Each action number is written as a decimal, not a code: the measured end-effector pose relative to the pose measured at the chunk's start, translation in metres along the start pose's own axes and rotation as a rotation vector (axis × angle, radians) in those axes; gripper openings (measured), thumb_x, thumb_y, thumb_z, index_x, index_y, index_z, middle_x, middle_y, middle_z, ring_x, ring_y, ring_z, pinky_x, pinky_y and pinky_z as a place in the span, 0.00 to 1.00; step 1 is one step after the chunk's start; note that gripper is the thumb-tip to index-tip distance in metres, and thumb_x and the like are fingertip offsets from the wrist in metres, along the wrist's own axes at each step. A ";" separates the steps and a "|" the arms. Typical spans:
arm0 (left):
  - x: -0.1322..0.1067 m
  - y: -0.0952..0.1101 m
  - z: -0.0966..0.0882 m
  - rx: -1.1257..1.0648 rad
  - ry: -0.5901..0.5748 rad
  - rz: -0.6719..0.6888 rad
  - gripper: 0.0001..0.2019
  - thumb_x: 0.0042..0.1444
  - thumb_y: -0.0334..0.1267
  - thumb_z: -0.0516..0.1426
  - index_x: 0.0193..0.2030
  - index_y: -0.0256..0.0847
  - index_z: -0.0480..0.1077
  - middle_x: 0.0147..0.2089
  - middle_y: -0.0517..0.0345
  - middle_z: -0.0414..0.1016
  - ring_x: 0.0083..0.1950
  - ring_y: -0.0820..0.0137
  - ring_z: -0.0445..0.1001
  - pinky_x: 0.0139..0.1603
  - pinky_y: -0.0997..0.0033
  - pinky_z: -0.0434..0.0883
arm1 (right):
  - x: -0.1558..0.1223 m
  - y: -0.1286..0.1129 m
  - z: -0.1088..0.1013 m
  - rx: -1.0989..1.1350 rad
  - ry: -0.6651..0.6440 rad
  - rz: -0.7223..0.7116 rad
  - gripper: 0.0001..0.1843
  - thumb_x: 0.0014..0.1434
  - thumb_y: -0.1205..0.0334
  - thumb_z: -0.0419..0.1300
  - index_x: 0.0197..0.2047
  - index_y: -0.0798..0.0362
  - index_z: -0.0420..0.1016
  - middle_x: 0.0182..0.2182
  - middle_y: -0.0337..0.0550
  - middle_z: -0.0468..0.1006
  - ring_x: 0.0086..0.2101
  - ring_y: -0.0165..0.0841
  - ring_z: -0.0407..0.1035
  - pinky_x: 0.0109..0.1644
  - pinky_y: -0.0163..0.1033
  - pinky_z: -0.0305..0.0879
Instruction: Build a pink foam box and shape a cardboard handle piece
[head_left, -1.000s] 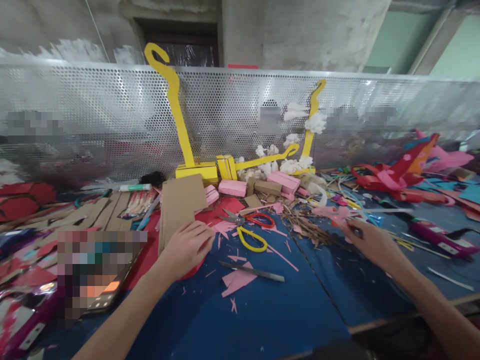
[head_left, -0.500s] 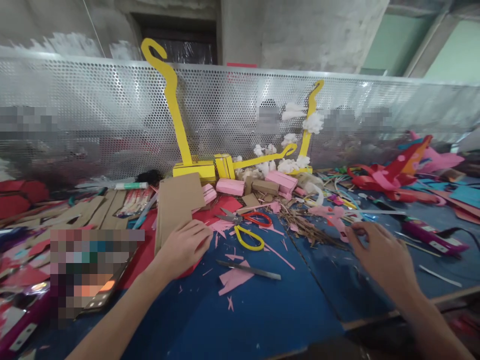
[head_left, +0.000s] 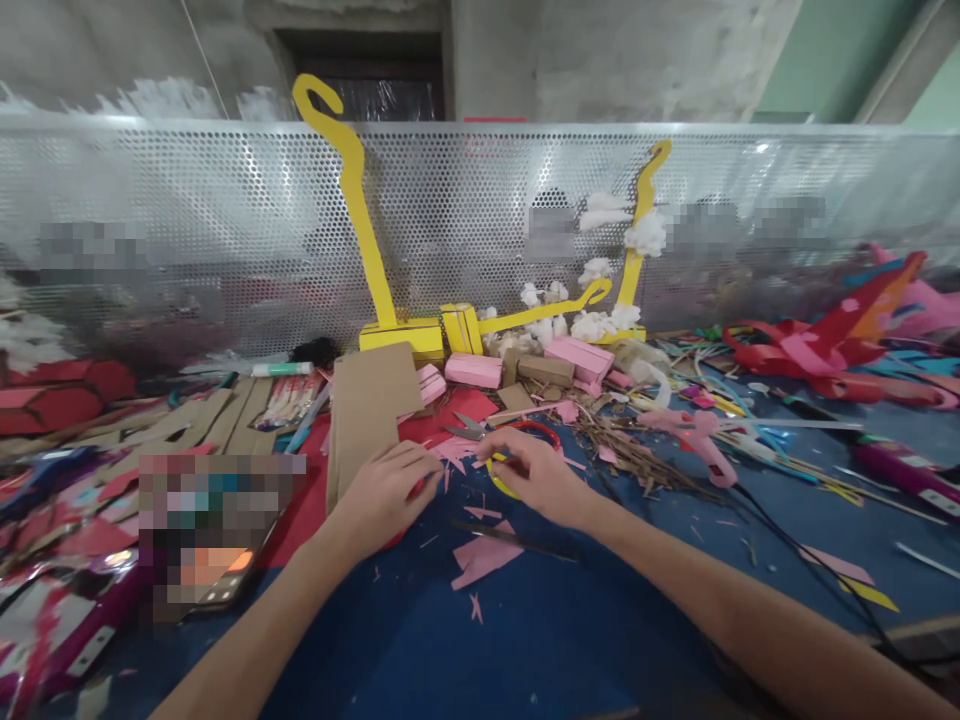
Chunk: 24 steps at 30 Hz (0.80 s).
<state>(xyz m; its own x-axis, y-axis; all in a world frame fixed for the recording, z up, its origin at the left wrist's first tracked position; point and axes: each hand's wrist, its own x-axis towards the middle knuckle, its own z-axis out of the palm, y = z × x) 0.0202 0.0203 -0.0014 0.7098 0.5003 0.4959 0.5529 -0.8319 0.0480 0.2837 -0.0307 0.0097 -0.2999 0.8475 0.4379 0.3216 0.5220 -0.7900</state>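
My left hand (head_left: 394, 490) is bent down beside the brown cardboard piece (head_left: 373, 400), thumb and fingertips drawn together. A bit of red shows between them, but I cannot make out what they hold. My right hand (head_left: 536, 475) is over the scissors, its thumb and forefinger apart around part of the yellow handle (head_left: 504, 486); no firm grip shows. The scissors' blades (head_left: 466, 428) point left, and their red handle is partly hidden behind the hand. Below the hands are a pink paper scrap (head_left: 486, 556) and a thin metal blade (head_left: 517, 542).
A pink glue gun (head_left: 701, 437) with a black cord lies to the right. Yellow hooked shapes (head_left: 367, 250) on block bases stand at the perforated metal panel (head_left: 480, 230). Pink blocks (head_left: 474, 371), brown strips (head_left: 645, 460) and a phone-like device (head_left: 225, 590) lie about the blue tabletop (head_left: 465, 660).
My right hand has left the pink glue gun and come left over the scissors. The left hand stays by the cardboard. The view has turned slightly.
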 end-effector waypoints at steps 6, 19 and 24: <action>0.001 0.004 0.001 -0.035 -0.015 0.015 0.10 0.70 0.38 0.52 0.47 0.42 0.74 0.46 0.54 0.81 0.50 0.63 0.75 0.54 0.59 0.72 | 0.003 0.036 0.004 0.192 0.087 0.054 0.15 0.64 0.56 0.63 0.52 0.50 0.72 0.49 0.49 0.80 0.51 0.39 0.76 0.57 0.46 0.72; 0.002 0.005 0.004 -0.094 -0.061 -0.020 0.10 0.70 0.39 0.52 0.48 0.43 0.75 0.47 0.55 0.81 0.50 0.63 0.76 0.56 0.57 0.72 | 0.001 0.050 -0.009 0.079 0.293 0.143 0.09 0.59 0.56 0.65 0.39 0.52 0.74 0.39 0.45 0.81 0.38 0.36 0.76 0.46 0.42 0.73; 0.003 0.006 0.003 -0.094 -0.076 -0.026 0.11 0.70 0.40 0.52 0.48 0.44 0.75 0.47 0.55 0.81 0.51 0.63 0.76 0.55 0.58 0.73 | 0.002 0.043 -0.015 -0.091 0.273 0.094 0.06 0.63 0.62 0.57 0.41 0.51 0.74 0.44 0.47 0.81 0.42 0.38 0.76 0.47 0.43 0.71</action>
<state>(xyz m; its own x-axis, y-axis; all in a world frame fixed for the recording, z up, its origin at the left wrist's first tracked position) 0.0269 0.0175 -0.0027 0.7287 0.5362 0.4260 0.5308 -0.8353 0.1433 0.3105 -0.0048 -0.0171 -0.0160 0.8808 0.4733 0.4192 0.4356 -0.7966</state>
